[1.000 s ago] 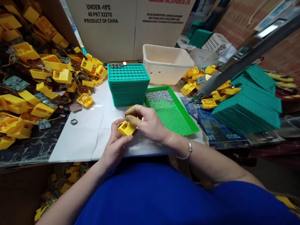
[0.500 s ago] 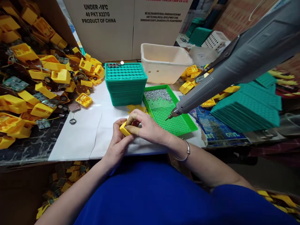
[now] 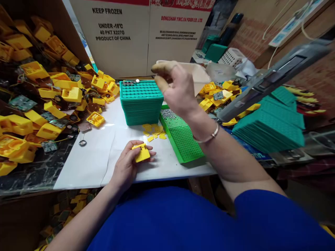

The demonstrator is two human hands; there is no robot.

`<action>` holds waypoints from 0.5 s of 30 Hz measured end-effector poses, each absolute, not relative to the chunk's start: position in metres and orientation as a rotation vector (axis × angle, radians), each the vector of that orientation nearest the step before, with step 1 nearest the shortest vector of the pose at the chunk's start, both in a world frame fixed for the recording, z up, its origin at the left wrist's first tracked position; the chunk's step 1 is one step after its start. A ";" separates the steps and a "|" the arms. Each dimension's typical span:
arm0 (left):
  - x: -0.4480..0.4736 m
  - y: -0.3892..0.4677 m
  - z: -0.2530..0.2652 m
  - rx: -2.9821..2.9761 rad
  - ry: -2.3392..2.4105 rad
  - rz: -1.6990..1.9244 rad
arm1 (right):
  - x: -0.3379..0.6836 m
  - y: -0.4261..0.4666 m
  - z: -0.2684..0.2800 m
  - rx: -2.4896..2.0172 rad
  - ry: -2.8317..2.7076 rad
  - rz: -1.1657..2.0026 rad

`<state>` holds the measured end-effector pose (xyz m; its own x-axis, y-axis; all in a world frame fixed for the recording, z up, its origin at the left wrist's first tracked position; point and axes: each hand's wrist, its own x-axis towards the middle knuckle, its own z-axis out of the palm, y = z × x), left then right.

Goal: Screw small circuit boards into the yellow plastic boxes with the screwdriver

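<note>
Low over the white sheet, my left hand (image 3: 125, 164) holds a small yellow plastic housing (image 3: 142, 153) between thumb and fingers. The housing has a flat face with small holes and a notch along its upper edge. My right hand (image 3: 176, 85) is raised in front of the whitish plastic bin (image 3: 199, 75), palm to the left. Its thumb and forefinger, in tan finger covers, curve apart, and I see nothing between them. Below and left of it stands a stack of teal trays (image 3: 142, 104). Small yellow flat pieces (image 3: 154, 130) lie between that stack and my left hand.
A green perforated tray (image 3: 183, 139) with small metal screws (image 3: 167, 113) lies under my right forearm. A grey power screwdriver (image 3: 272, 76) hangs at the right, above more teal trays (image 3: 272, 118). Yellow housings with wired parts (image 3: 70, 94) pile up at the left. A carton (image 3: 120, 52) stands behind.
My right hand has let go of the yellow housing and risen up and forward. The left hand keeps the housing, now with its flat face showing. The screwdriver has swung up and right.
</note>
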<state>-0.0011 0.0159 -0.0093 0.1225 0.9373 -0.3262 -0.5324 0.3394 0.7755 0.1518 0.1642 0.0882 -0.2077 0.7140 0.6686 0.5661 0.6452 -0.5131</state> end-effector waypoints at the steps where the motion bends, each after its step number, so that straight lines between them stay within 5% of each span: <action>1: -0.001 0.016 -0.010 0.559 0.920 1.142 | 0.150 0.180 0.093 -1.068 -1.956 0.164; 15: -0.001 0.015 -0.014 0.564 0.909 1.168 | 0.118 0.226 0.105 -1.240 -2.317 -0.023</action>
<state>-0.0011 0.0154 -0.0144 0.1153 0.9446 -0.3073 -0.5304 0.3202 0.7850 0.1179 0.2261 0.1049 -0.4545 0.7741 0.4407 0.7826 0.5833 -0.2174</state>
